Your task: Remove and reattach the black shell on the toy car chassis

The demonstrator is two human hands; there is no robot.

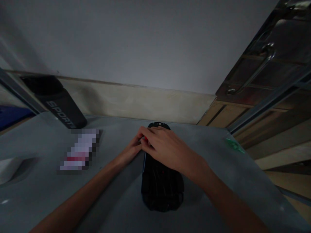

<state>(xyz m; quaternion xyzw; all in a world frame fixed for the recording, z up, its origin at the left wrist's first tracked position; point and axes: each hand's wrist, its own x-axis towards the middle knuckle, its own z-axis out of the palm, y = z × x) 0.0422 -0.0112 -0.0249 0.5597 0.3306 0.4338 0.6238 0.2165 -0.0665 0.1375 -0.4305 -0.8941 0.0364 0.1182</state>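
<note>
A long black object [162, 187] with rounded ends, somewhat like a toy car in outline, lies on the grey table in front of me. A thin blue line runs along its left edge, and its far end carries a small pale round spot. My left hand [136, 142] is closed at its left side, fingertips against the edge. Across its upper part lies my right hand [167, 147], the fingers bent and meeting the left fingertips. A bit of red [146, 138] shows between the fingers; what it belongs to is hidden.
A black bottle [65, 108] lettered "SPORT" stands at the back left. Near it lies a blurred-out phone-like object [80, 150]. A white object [9, 169] sits at the left edge, a green wrapper [235, 145] at the right. Behind the grey table [116, 200] rises a wall [136, 100].
</note>
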